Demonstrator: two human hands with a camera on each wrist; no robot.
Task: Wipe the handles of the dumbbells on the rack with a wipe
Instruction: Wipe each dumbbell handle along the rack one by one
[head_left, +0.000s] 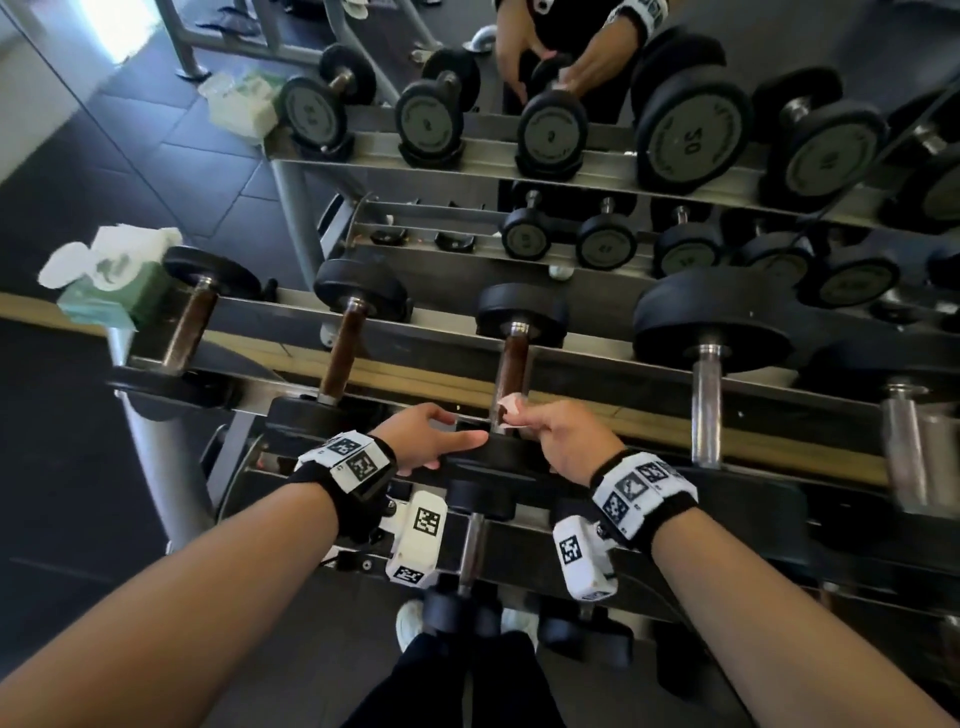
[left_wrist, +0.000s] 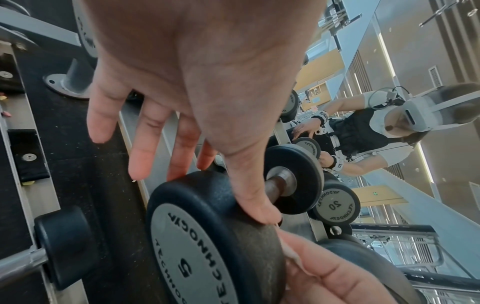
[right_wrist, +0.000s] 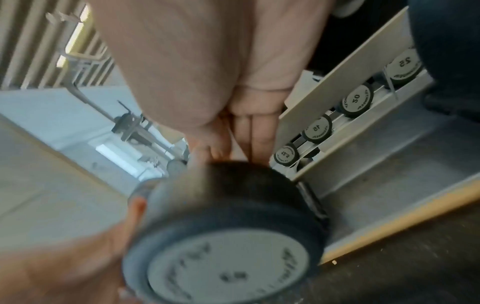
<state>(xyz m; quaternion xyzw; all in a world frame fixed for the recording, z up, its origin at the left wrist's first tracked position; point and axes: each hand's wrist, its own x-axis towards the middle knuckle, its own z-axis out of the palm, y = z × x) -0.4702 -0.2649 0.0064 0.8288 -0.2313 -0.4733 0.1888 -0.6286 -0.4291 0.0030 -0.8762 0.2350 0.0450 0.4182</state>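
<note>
Right wrist view is blurred; the near head of the dumbbell (right_wrist: 223, 244) fills the lower half and hides the handle. In the head view the lower end of the handle (head_left: 511, 371) sits behind the wipe (head_left: 511, 408) and the right hand (head_left: 563, 441), so contact there can't be made out exactly. Most of the wipe is buried in the hand.

Right hand: fingers curled, pinching the wipe against the near end of the brown handle, just above the near head. Left hand (head_left: 423, 441): fingers straight and loosely spread, thumb (left_wrist: 249, 197) lying on the rim of the head marked 5 (left_wrist: 197, 242), other fingers reaching past it.

Dumbbell is third from left on the top tier of the rack (head_left: 597, 374). Neighbours well apart either side, open gap along the handle up to the far head. Wipe pack (head_left: 117, 280) at the rack's left end
</note>
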